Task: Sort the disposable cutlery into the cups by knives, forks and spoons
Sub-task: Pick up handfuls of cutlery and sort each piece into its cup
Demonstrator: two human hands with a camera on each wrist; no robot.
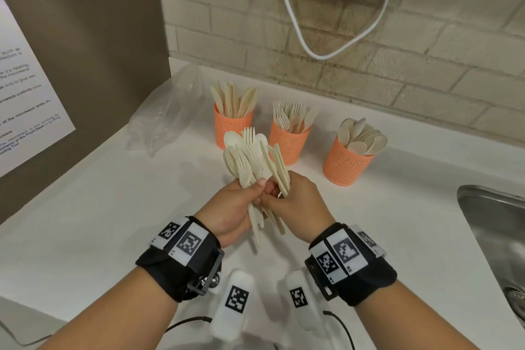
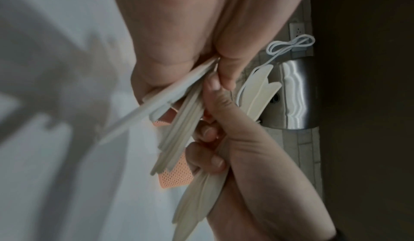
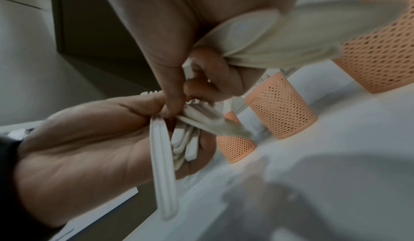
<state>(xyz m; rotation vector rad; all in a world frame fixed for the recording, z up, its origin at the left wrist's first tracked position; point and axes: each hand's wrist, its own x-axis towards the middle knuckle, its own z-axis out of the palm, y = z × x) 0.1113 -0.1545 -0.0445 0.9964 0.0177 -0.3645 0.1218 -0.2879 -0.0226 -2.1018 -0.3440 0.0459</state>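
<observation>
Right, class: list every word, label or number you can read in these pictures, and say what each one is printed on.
"microwave controls" – on the white notice at the left; partly cut off.
"of the microwave while it's" – same notice.
"L" – on the left wrist band beside its square codes.
Remaining notice lines: too small or blurred to read.
Right wrist band: square codes only; small characters unreadable.
Cups and cutlery: no text.

back row on counter (image 1: 383, 221): knife cup (image 1: 232, 125) left, fork cup (image 1: 289, 140) middle, spoon cup (image 1: 348, 163) right
left of knife cup: plastic bag (image 1: 167, 111)
before the cups: mixed bundle (image 1: 258, 159) (gripped between left hand (image 1: 230, 207) and right hand (image 1: 298, 204))
far right: sink (image 1: 500, 230)
</observation>
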